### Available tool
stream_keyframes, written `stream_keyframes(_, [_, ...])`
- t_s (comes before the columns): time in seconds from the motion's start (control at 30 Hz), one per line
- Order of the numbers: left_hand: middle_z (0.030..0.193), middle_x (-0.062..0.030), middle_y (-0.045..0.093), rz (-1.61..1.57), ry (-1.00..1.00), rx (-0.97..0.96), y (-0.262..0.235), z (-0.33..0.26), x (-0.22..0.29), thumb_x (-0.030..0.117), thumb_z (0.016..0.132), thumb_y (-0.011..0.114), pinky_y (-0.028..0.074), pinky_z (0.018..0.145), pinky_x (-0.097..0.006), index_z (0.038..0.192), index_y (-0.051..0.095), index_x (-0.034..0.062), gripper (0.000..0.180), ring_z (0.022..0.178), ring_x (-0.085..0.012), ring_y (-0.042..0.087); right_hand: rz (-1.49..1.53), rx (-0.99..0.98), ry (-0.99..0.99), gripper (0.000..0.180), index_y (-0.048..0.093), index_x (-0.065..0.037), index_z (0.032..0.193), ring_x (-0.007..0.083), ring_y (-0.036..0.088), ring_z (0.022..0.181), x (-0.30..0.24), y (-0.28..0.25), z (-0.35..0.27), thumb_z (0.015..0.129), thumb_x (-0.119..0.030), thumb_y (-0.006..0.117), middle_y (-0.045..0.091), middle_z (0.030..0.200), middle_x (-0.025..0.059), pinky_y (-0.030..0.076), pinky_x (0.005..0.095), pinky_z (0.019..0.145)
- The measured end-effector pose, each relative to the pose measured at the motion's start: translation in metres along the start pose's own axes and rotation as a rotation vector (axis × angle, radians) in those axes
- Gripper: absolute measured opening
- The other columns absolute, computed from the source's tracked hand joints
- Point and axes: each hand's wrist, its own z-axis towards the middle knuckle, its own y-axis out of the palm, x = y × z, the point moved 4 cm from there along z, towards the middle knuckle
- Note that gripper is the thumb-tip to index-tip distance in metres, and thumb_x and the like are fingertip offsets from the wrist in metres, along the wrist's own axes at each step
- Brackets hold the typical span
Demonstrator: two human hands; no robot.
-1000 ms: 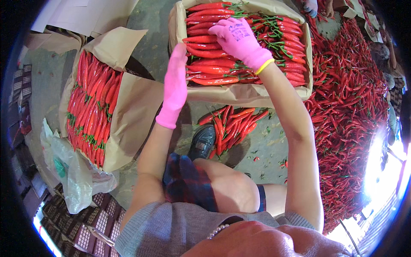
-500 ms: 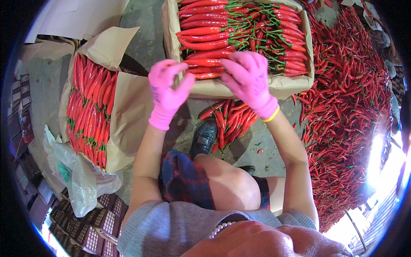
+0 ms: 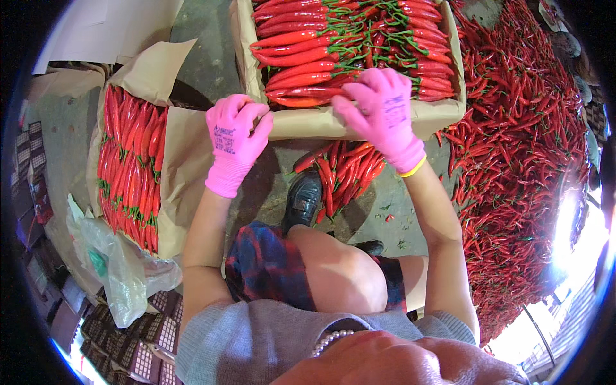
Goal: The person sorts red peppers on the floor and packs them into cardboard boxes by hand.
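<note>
Both my hands wear pink gloves. My left hand (image 3: 236,142) is at the near left corner of a paper-lined box, its fingers bent and the thumb apart, with nothing seen in it. My right hand (image 3: 385,114) hangs over the box's near edge, fingers curved and thumb apart, its tips at the stem ends of the nearest red chili peppers (image 3: 301,91). It hides part of that row. Inside the box (image 3: 308,126) the chilies lie in two columns, green stems toward the middle.
Loose chilies (image 3: 346,170) lie on the floor by my shoe (image 3: 303,197). A large chili heap (image 3: 513,192) spreads along the right. At left stands another paper-lined box (image 3: 176,186) filled with chilies, beside a clear plastic bag (image 3: 125,289). Crates (image 3: 138,340) are at lower left.
My left hand has moved left and down, away from the chilies. The right hand has shifted slightly upward. The view has moved a little, so the box sits higher and further left.
</note>
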Motion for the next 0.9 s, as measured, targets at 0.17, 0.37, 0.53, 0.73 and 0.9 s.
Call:
stream_keyframes(0.17, [0.087, -0.003, 0.06, -0.104, -0.023, 0.076, 0.001, 0.0, 0.009, 0.013, 0.073, 0.078, 0.042, 0.075, -0.04, 0.086, 0.068, 0.0147, 0.017, 0.081, -0.0246, 0.058, -0.26, -0.159, 0.05, 0.016, 0.064, -0.017, 0.083, 0.0236, 0.055, 0.095, -0.001, 0.021, 0.003, 0.077, -0.03, 0.07, 0.056, 0.093, 0.0023, 0.04, 0.0444, 0.084])
stream_keyframes(0.37, [0.089, -0.0034, 0.062, -0.092, -0.069, 0.092, -0.006, -0.009, 0.004, 0.014, 0.073, 0.078, 0.042, 0.074, -0.039, 0.09, 0.069, 0.0145, 0.018, 0.082, -0.0243, 0.058, -0.258, -0.2, 0.027, 0.024, 0.063, -0.017, 0.098, 0.0246, 0.056, 0.099, 0.006, 0.031, 0.001, 0.076, -0.02, 0.072, 0.059, 0.101, 0.003, 0.038, 0.0448, 0.091])
stream_keyframes(0.53, [0.091, -0.0041, 0.063, -0.137, -0.109, 0.07, -0.008, -0.012, 0.008, 0.013, 0.074, 0.078, 0.043, 0.075, -0.039, 0.091, 0.07, 0.0138, 0.019, 0.083, -0.025, 0.059, 0.005, -0.065, 0.081, 0.019, 0.059, -0.012, 0.093, 0.0277, 0.06, 0.091, 0.012, 0.003, -0.01, 0.076, -0.009, 0.067, 0.061, 0.094, 0.0081, 0.044, 0.0424, 0.08])
stream_keyframes(0.73, [0.095, -0.005, 0.064, -0.136, 0.043, 0.077, -0.001, -0.006, 0.019, 0.011, 0.074, 0.078, 0.045, 0.081, -0.039, 0.098, 0.071, 0.0126, 0.025, 0.089, -0.0253, 0.06, 0.352, 0.13, 0.393, 0.021, 0.056, -0.002, 0.089, 0.0259, 0.058, 0.079, 0.049, -0.029, -0.036, 0.075, 0.009, 0.065, 0.058, 0.093, 0.0119, 0.049, 0.0323, 0.07])
stream_keyframes(0.9, [0.099, -0.0035, 0.062, 0.05, 0.191, 0.004, 0.009, 0.033, 0.02, 0.018, 0.073, 0.078, 0.044, 0.086, -0.041, 0.105, 0.07, 0.0147, 0.032, 0.095, -0.025, 0.06, 0.564, 0.096, 0.345, 0.017, 0.055, -0.002, 0.086, 0.0163, 0.057, 0.075, 0.042, -0.024, -0.037, 0.077, 0.008, 0.067, 0.059, 0.094, 0.0084, 0.048, 0.0285, 0.066])
